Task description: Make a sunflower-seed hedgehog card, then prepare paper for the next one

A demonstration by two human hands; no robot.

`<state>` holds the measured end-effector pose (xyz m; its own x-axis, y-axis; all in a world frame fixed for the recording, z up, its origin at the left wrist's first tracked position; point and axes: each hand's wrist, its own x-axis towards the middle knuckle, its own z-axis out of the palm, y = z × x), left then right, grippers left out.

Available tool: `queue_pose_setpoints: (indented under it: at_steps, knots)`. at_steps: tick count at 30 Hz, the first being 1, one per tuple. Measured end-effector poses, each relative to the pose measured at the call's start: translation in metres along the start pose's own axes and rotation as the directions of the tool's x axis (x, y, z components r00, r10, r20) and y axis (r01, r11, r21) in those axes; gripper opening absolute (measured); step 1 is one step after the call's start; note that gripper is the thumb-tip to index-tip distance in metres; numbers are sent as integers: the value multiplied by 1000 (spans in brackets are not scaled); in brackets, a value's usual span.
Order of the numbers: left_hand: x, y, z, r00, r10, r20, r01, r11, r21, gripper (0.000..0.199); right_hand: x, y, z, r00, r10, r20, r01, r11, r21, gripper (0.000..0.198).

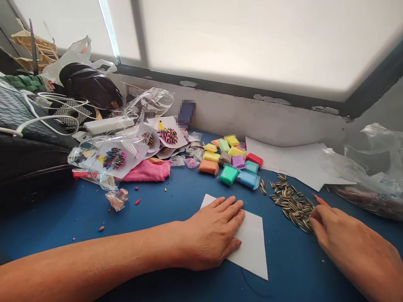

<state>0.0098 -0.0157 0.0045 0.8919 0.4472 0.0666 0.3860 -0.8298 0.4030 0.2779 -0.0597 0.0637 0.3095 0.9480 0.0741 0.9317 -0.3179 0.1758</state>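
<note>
My left hand [217, 235] lies flat with its fingers stretched over a white sheet of paper [252, 247] on the blue tabletop. At the right, my right hand [349, 243] is closed, with thumb and forefinger bent together at the edge of a heap of striped sunflower seeds [291, 203]. What sits between those fingertips is hidden. Just behind its knuckles shows the pointed end of an orange-red, pencil-like stick [321, 201]; I cannot tell whether the fingers hold it. Beyond the paper, several wrapped blocks of coloured clay [229, 174] are clustered.
Crumpled clear plastic [378, 167] and white sheets [289, 161] lie at the back right. To the left are a pink cloth [147, 171], paper bearing seed-covered clay figures [168, 135], a black bag [28, 142] and a white cable. Small clay scraps dot the table.
</note>
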Motion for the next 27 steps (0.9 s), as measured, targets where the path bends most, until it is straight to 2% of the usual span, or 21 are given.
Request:
queue_pose_setpoints:
  at_steps: [7,14,22,25,27]
  knots:
    - [1,1,3,1000,-22,12,23,999,-28,61,1,2,-9,998,45,45,-46,999,16,34]
    - [1,1,5,1000,-13,-17,13,1000,-20,59,-5,-3,-1,996,-58,68,56,998,36,42]
    - [2,0,1,998,-54,-19,55,998,39,61,-9,-15,15,987,-152,43,145,981,131,24]
    - [2,-3,-1,998,-65,-9,65,998,7,65,-8,-8,21,970,-239,-38,242,956,169,21]
    - [2,-4,-1,998,-70,-2,70,998,0,66,-5,9,25,963,-219,-158,237,965,111,19]
